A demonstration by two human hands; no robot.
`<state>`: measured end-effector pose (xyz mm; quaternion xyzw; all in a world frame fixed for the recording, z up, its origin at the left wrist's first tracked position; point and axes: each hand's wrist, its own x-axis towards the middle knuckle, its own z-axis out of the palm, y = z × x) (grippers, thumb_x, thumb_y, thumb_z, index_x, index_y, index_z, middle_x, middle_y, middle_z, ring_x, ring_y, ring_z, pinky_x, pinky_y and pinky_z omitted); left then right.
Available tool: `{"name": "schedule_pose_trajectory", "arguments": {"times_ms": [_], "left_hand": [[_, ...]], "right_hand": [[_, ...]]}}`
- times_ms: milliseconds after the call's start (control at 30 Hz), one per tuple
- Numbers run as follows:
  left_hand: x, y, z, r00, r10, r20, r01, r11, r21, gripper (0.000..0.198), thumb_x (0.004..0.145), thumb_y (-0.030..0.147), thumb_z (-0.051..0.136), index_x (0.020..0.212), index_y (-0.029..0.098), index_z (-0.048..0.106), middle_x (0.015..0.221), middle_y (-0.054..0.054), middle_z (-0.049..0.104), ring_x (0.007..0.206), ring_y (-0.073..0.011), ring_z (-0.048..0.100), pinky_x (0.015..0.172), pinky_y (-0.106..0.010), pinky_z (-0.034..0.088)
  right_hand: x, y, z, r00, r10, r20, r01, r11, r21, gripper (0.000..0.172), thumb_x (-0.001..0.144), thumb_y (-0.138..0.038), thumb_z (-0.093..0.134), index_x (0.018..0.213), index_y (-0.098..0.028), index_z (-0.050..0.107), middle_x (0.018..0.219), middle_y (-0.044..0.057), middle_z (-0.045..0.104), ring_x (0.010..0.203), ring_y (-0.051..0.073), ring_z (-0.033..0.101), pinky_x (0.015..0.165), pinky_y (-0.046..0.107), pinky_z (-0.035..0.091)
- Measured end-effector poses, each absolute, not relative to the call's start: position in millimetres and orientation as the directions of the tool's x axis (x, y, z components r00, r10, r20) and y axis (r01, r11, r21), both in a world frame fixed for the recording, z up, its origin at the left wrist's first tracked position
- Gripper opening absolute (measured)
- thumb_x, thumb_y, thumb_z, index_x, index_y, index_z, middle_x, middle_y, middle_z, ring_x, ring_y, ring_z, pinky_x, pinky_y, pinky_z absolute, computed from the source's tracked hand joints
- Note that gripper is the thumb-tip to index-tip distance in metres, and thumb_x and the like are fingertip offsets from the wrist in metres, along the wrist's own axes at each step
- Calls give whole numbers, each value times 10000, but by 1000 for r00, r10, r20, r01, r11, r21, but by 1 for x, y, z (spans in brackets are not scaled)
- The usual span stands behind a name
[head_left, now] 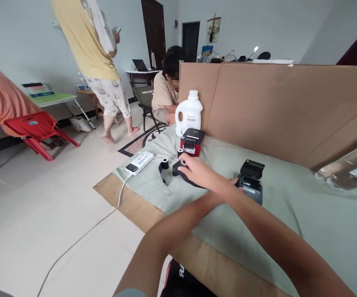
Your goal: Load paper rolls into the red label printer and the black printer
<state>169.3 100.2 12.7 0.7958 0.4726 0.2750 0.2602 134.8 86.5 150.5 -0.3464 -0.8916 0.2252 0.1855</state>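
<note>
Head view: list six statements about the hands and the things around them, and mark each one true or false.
1. The right hand holds a black roll. True.
2. The left hand is at the gray printer. True.
3. The gray printer is closed. False: its lid is raised.
4. The jug stands behind the red printer. True.
5. The arms do not cross. False: the right forearm crosses over the left forearm.
6. In this view, the red printer is farther right than the gray one. False: the gray one is farther right.
</note>
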Motion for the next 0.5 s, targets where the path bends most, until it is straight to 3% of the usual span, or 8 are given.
{"name": "schedule_pose_trajectory", "arguments": {"times_ms": [133, 267, 400, 500], "left_hand": [[167, 104, 18, 534, 845, 34, 625, -421, 657, 727, 1025, 631, 302, 1567, 159, 409, 1542, -143, 538, 1472, -278, 467, 1312, -524, 132], [165, 103, 22, 549, 834, 65, 610, -453, 650, 725, 1023, 648, 241, 1572, 199, 394, 1559, -122, 524, 1483, -261, 447, 1308, -537, 108], [168, 107, 11, 563, 827, 3, 602, -412, 683, 754, 1020, 649, 297, 1596, 165, 351, 1595, -130, 475, 1533, -266, 368, 1319, -516, 65], [170, 109, -3, 545, 837, 48, 549, -400, 734, 737, 1021, 593, 403, 1619, 172, 306, 1667, -100, 363, 1561, -277, 302, 1329, -460, 99]], "right_hand": [[88, 78, 115, -743, 667, -58, 647, 695, -313, 250, 1011, -261, 503, 1221, -148, 575, 1038, 158, 733, 887, 264, 702, 711, 310, 462], [73, 77, 98, -704, 688, -177, 709, 664, -238, 267, 981, -252, 569, 1214, -131, 617, 1080, 202, 737, 953, 304, 723, 742, 334, 491], [85, 100, 114, -628, 777, -29, 756, 601, -258, 357, 1024, -451, 498, 1222, -206, 665, 1074, 152, 748, 993, 314, 722, 792, 363, 514], [95, 132, 133, -511, 856, 76, 819, 512, -259, 346, 1047, -361, 427, 1234, -245, 694, 1099, 114, 761, 1026, 284, 718, 828, 342, 513]]}}
